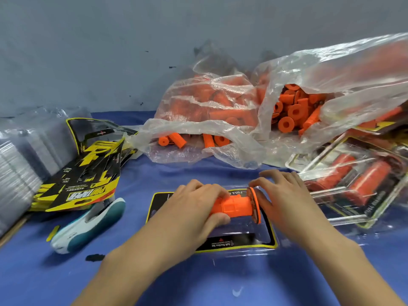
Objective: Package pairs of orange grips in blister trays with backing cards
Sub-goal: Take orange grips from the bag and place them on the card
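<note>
An orange grip lies sideways over a clear blister tray that sits on a black and yellow backing card in the middle of the blue table. My left hand grips the grip's body, fingers over the top and thumb under it. My right hand pinches the flanged end at the right. Whether a second grip lies in the tray is hidden by my hands.
Two clear bags of loose orange grips lie at the back. Finished packs are piled at the right. Spare backing cards and stacked empty blister trays lie at the left, a white and teal stapler beside them.
</note>
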